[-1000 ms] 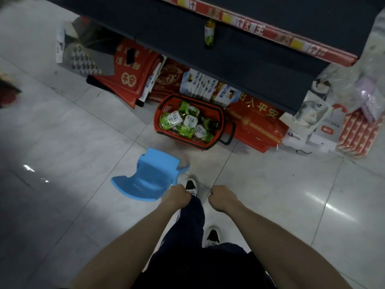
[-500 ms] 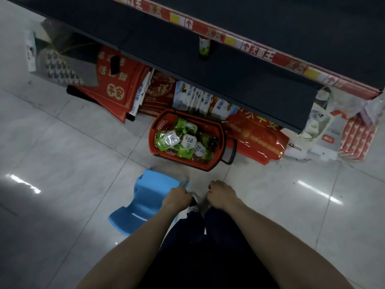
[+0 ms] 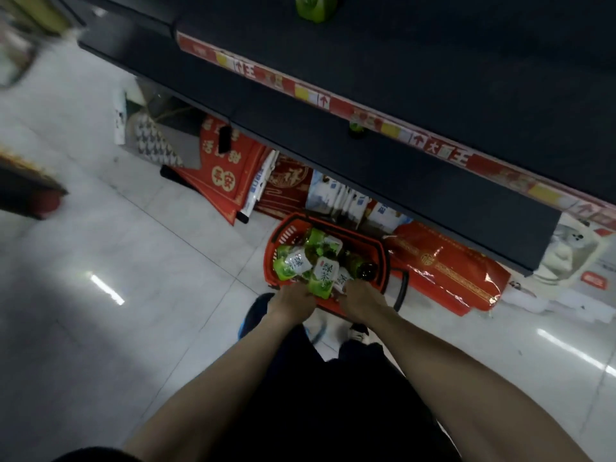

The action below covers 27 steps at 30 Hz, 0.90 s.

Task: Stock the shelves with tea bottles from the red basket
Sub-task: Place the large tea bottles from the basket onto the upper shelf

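Just right of the frame's centre, a red plastic shopping basket point(image 3: 383, 261) sits on the pale tiled floor point(image 3: 133, 261), heaped with green-labelled plastic tea bottles point(image 3: 321, 275) lying on their sides and overlapping. Both bare hands reach to its near rim: the left hand point(image 3: 291, 303) at the lower-left edge of the pile, the right hand point(image 3: 361, 300) at the lower-right. Their fingers curl down out of sight behind the knuckles, so I cannot tell how far open they are or whether either has hold of a bottle.

Full bottles like these probably feel moderately heavy, stiff along the body, and slick on the wrapped label. A wrap around the mid-body or the neck would likely hold best. The dark, mostly bare metal shelves point(image 3: 433, 78) cross the upper half, with 1 green bottle point(image 3: 315, 6) at the top centre.
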Tool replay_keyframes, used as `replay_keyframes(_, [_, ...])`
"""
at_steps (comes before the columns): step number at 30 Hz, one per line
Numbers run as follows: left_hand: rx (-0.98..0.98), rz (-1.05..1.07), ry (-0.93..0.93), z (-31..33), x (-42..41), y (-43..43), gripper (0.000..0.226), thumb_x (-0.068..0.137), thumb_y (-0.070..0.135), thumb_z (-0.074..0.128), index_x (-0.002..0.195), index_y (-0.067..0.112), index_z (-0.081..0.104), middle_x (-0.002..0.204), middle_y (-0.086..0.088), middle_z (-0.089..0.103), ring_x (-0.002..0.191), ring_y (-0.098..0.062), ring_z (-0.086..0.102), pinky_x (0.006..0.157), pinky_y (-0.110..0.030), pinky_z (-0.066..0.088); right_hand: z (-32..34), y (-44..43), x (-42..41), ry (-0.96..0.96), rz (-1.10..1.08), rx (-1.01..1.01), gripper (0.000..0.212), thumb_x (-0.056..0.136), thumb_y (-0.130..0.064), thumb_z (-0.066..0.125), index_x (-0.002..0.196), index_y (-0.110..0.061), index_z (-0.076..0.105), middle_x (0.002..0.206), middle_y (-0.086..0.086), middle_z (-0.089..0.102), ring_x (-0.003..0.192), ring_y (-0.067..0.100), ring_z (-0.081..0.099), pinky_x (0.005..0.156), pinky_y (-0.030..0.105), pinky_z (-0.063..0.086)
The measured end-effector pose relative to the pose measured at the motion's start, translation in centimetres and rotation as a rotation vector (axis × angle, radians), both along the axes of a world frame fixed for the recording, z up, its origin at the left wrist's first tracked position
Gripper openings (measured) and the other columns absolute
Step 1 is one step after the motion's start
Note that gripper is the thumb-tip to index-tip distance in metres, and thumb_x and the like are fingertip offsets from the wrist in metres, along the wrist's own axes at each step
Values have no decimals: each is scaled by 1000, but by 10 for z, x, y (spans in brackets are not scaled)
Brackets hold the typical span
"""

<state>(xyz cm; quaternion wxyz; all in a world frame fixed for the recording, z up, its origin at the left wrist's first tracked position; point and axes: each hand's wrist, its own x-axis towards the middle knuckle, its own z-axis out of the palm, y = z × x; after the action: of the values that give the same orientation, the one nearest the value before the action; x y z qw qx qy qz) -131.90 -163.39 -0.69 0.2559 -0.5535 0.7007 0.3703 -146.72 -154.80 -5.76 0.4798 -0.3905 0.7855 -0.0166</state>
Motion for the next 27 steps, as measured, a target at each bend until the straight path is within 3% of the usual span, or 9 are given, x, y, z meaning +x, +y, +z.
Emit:
replay_keyframes(2, [-20,-34,1,10,-8,-18,38,91,36,39,104,16,69,113,-5,70,103,-30,68,86,-39,56,2,-14,-7,-20,-19,-17,45,98,-33,51,135,-9,58,137,14,60,120,34,61,94,35,49])
replay_keyframes(7, [-120,-111,-23,23,-26,-52,35,100,28,46,122,14,70,124,-6,67,105,-27,64,81,-33,50,3,-41,-17,-48,-24,-48,42,95,-30,50,130,-10,60,130,15,62,115,33,63,90,35,51])
replay_keyframes(13, [-138,-179,-69,20,-29,-84,29,97,22,47,112,14,71,100,0,64,87,-22,61,67,-33,49,-8,-71,-11,-49,-60,-94,34,90,-30,53,118,-14,65,120,11,68,106,30,66,87,38,58])
replay_keyframes(17, [-110,-236,-61,4,-27,-121,21,94,24,48,91,13,66,98,-7,71,89,-28,68,78,-38,59,-26,-103,-5,-13,-99,-69,35,96,-31,52,124,-13,64,127,11,66,113,31,65,93,38,55])
replay_keyframes(20, [-76,-310,-69,-18,-24,-156,29,96,29,49,107,14,71,109,-6,72,99,-27,69,85,-35,58,-44,-127,0,-8,-172,-45,37,98,-32,51,128,-13,60,131,12,62,118,32,62,97,40,52])
replay_keyframes(25, [-1,-453,-40,-64,-21,-216,32,96,33,46,112,20,70,113,-7,72,101,-26,68,93,-40,57,-69,-160,25,20,-321,-7,33,97,-28,51,126,-14,62,126,9,64,116,33,63,93,40,51])
replay_keyframes(27, [29,-484,-14,-78,-14,-232,32,97,31,47,117,19,70,114,-7,71,102,-26,67,90,-36,56,-75,-169,37,44,-329,-2,35,98,-30,48,127,-15,61,124,9,62,114,32,62,94,41,53])
